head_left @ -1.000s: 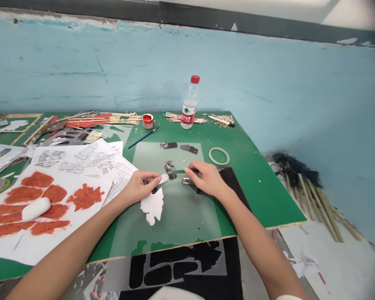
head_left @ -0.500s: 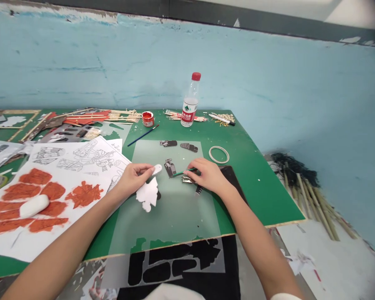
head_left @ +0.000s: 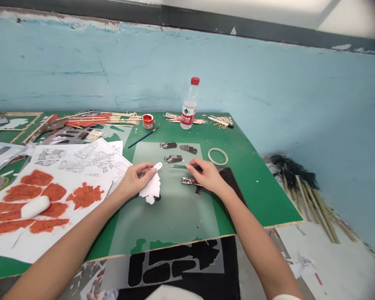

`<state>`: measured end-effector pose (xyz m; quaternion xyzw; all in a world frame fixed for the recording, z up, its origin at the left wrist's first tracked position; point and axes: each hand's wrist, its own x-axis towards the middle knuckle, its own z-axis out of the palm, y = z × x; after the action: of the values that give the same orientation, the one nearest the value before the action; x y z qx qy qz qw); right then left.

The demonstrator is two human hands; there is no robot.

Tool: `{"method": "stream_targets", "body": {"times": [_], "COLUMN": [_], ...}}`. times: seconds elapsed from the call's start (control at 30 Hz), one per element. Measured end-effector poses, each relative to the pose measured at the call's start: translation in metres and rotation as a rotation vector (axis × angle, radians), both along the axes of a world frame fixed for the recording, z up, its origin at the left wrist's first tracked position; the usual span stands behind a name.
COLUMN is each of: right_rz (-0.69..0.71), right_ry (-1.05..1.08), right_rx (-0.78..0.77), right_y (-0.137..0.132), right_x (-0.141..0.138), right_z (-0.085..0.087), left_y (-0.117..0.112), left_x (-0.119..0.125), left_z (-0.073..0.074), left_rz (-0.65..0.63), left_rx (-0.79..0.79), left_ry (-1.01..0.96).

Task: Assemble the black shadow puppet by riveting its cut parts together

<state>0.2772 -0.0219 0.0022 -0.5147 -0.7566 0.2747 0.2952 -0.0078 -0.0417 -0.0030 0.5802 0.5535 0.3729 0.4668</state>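
My left hand pinches a white paper cut-out and holds it over the translucent cutting sheet. My right hand grips a thin green-handled tool, its tip pointing left toward a small black cut-out piece. Two more black pieces lie farther back on the sheet. Metal pliers rest under my right palm.
A green table holds a water bottle, a red paint jar, a blue paintbrush, a tape ring, drawing sheets with red-painted shapes and a white lump. Bamboo sticks lie on the floor at right.
The small black piece has gone from beside my left hand to farther back on the sheet, lying flat. My left hand drew the white cut-out left and lifted it.
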Motion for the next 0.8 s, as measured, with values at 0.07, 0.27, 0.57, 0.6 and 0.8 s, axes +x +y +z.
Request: {"method": "stream_targets", "body": {"times": [0.07,0.27,0.57,0.6,0.8], "right_rz": [-0.095,-0.234,0.091,0.09,0.101], "right_ry": [0.024,0.192,-0.043,-0.063,-0.054], "right_rx": [0.002,0.011,0.075,0.078,0.14], "right_y": [0.003,0.011,-0.004,-0.004,-0.006], "right_x": [0.003,0.008,0.002,0.002,0.001], "right_z": [-0.002,-0.006,0.005,0.005,0.002], "left_y": [0.0,-0.001,-0.004,-0.004,-0.001], "left_x": [-0.001,0.001,0.002,0.001,0.001], "left_z": [-0.005,-0.013,0.0,-0.001,-0.006], "left_rz": [-0.033,-0.073,-0.331,-0.345,-0.317], "left_rx": [0.027,0.145,0.325,0.325,0.208], "left_ry": [0.032,0.221,0.367,0.363,0.274]}}
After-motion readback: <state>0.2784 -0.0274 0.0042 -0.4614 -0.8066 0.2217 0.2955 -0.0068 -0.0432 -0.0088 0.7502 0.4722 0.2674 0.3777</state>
